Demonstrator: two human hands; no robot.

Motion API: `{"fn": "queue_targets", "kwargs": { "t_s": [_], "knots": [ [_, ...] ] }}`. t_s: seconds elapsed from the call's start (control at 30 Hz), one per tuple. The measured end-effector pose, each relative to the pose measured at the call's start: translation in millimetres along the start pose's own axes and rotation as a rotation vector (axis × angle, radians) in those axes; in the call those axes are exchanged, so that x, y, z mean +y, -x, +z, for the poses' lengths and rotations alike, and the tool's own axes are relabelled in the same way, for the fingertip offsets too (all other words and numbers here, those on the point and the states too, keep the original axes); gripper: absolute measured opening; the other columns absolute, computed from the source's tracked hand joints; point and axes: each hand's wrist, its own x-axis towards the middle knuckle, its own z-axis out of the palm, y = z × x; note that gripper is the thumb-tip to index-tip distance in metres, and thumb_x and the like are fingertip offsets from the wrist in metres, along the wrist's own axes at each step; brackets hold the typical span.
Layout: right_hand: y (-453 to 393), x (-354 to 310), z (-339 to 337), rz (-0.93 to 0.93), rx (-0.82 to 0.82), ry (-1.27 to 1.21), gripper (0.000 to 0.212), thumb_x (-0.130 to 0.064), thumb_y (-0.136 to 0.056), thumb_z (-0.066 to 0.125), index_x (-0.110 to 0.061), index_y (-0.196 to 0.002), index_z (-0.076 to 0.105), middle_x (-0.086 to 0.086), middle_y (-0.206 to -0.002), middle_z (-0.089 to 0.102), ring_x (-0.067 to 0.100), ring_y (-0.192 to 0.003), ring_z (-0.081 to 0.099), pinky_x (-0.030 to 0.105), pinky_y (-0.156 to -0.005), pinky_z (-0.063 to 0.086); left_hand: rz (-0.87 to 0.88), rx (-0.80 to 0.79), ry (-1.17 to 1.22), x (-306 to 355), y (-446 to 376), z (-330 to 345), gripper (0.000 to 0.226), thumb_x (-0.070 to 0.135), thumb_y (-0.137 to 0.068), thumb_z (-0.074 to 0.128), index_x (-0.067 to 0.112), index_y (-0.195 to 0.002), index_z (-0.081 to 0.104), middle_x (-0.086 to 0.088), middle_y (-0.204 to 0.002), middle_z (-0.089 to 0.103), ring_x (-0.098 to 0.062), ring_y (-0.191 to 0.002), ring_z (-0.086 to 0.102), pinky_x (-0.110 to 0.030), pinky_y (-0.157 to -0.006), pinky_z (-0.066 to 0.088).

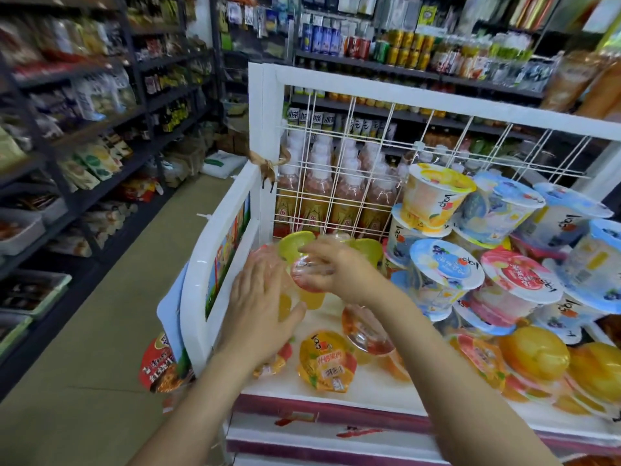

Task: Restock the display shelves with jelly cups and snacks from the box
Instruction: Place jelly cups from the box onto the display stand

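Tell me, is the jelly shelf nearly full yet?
Partly. Tall jelly cups are already stacked on the right. The right hand grips a red-lidded jelly cup while the left hand steadies yellow ones. The white shelf between them is still bare. No box shows.

We're looking at a small grocery shop: dark metal shelves [84,129] running down the aisle are carrying packaged snacks, rows of canned drinks [403,48] are lining the back wall, bottled tea [316,196] is standing behind a white wire grid [369,156], and stacked jelly cups [447,274] are filling a white display stand [215,237].
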Motion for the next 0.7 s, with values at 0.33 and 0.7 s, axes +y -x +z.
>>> {"fn": "queue_targets", "kwargs": {
  "t_s": [0.33,0.7],
  "knots": [
    [-2,19,2,0.098,-0.153,0.088,0.080,-0.041,-0.070,0.087,-0.025,-0.141,0.054,0.005,-0.147,0.045,0.024,-0.134,0.043,0.038,-0.110,0.040,-0.032,-0.131,-0.080,-1,3,-3,0.091,0.076,-0.086,0.008,0.023,-0.159,-0.007,-0.001,-0.167,-0.012,-0.017,-0.151,-0.020,-0.037,-0.122,-0.011],
    [-8,6,-19,0.136,0.060,0.197,0.054,-0.043,-0.082,0.077,-0.021,-0.130,0.064,0.003,-0.127,0.062,0.020,-0.112,0.060,0.032,-0.094,0.047,-0.042,-0.148,-0.109,1,2,-3,0.093,0.073,-0.081,-0.005,0.024,-0.159,0.001,0.000,-0.168,-0.004,-0.017,-0.152,-0.016,-0.031,-0.114,-0.020]
  ]
}}
